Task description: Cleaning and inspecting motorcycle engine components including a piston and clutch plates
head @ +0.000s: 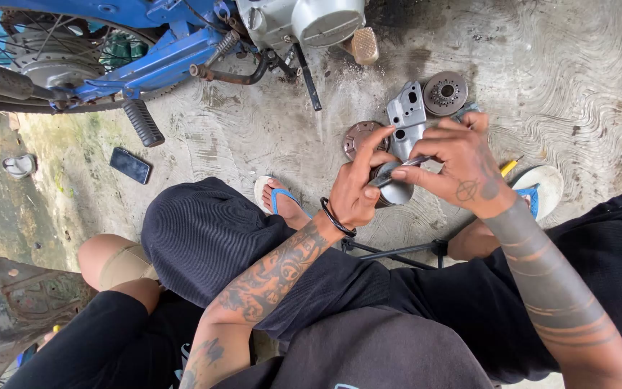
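Round metal part [396, 191]: a small shiny silver piece, held up over the floor between both hands, right in front of the person's knees.
Left hand [354, 193]: fingers curled tight around the round metal part, with one finger pointing up along its edge. It has a black band on the wrist.
Right hand [457, 164]: fingers pinched narrow on a thin metal tool [404, 168], and the tool's tip touches the top of the round part.
How to do it well: I think the left hand should hold the part very still, and the right hand should push the tool slowly so it does not slip off.
How the part looks: smooth, grey and shiny, like a little cup or drum. Much of it is hidden by fingers.
Nearby on the floor: a flat grey metal cover [406, 115], a round toothed disc [445, 93] and a brownish round plate [359, 137], all close behind the hands.
Farther off: a blue motorbike [145, 50] at the top, and a dark phone [130, 165] lying on the concrete floor [577, 79].
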